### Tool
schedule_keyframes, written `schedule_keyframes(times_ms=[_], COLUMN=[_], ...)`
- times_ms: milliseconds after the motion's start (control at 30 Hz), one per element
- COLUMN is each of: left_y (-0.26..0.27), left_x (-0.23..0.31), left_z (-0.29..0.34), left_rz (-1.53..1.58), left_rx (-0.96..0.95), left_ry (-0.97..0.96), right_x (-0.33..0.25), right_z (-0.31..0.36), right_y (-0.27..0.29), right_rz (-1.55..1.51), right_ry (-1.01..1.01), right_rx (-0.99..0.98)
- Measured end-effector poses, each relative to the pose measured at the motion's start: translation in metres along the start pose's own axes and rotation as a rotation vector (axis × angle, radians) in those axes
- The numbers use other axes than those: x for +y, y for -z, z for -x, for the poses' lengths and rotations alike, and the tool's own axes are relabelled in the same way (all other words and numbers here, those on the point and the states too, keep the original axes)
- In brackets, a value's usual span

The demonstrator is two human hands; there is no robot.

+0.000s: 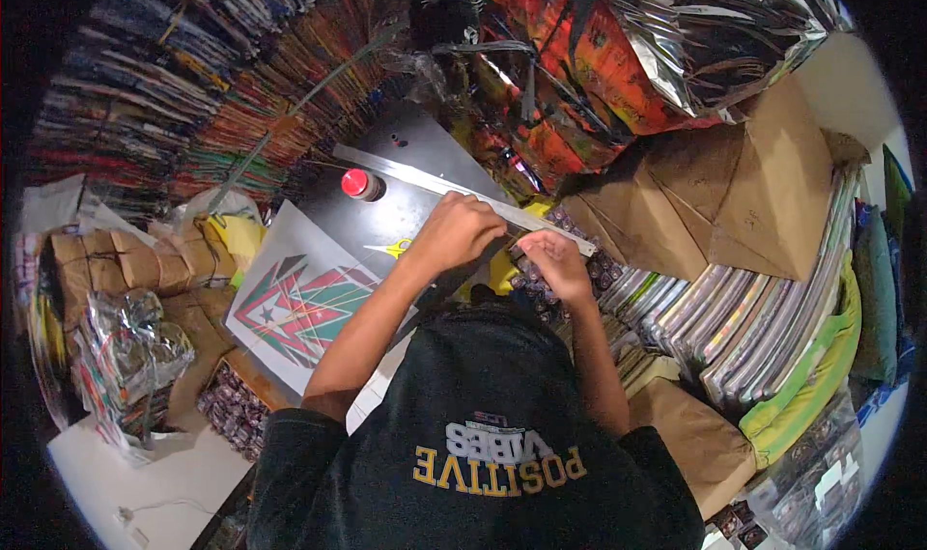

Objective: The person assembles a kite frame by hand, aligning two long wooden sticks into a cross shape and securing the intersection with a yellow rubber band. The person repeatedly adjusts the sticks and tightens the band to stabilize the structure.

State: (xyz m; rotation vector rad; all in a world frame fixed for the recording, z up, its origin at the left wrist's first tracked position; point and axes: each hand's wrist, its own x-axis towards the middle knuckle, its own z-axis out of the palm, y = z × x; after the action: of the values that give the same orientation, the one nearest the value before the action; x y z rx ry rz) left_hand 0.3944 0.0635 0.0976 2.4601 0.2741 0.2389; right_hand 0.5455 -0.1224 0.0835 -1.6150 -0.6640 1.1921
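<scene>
Over the dark tabletop [425, 140], my left hand [458, 229] is closed, knuckles up, fingers curled down. Close by on its right, my right hand [552, 260] pinches with thumb and fingertips. What the fingers hold is too thin and too hidden to make out. Just beyond both hands a long, flat whitish strip [410, 174] runs slantwise across the table. Yellow-handled scissors [389, 249] lie left of my left hand, partly behind that forearm. A white sheet [273, 260] with a red, green, white and black star design lies farther left, thin light lines crossing it.
A jar with a red lid [358, 183] stands on the table near the strip. Dense bundles of coloured sheets [232, 77] rise at the far left. Stacked plastic-wrapped packs [744, 328] and brown cardboard [763, 193] crowd the right. Crumpled shiny foil [715, 28] hangs at the far right.
</scene>
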Motion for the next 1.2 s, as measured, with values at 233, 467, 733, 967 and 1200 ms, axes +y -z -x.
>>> schedule_keyframes(times_ms=[233, 467, 733, 967, 1200], left_y=[-0.064, -0.096, -0.099, -0.065, 0.004], left_x=[-0.071, -0.096, -0.1, -0.083, -0.06], left_z=[-0.045, -0.066, -0.068, -0.079, -0.084], left_rz=[-0.303, -0.508, -0.481, -0.357, -0.359], left_rx=[-0.187, -0.268, -0.247, -0.184, 0.042], left_ry=[0.231, 0.209, 0.174, 0.151, 0.018], right_x=[0.057, 0.073, 0.058, 0.072, 0.083], right_z=[-0.009, -0.018, -0.027, -0.037, -0.05], right_y=[0.029, 0.04, 0.045, 0.043, 0.04], right_rz=[-0.02, 0.031, -0.026, -0.025, 0.016], right_ry=[0.171, 0.152, 0.106, 0.2, 0.143], right_rx=[0.24, 0.299, 0.272, 0.331, 0.249])
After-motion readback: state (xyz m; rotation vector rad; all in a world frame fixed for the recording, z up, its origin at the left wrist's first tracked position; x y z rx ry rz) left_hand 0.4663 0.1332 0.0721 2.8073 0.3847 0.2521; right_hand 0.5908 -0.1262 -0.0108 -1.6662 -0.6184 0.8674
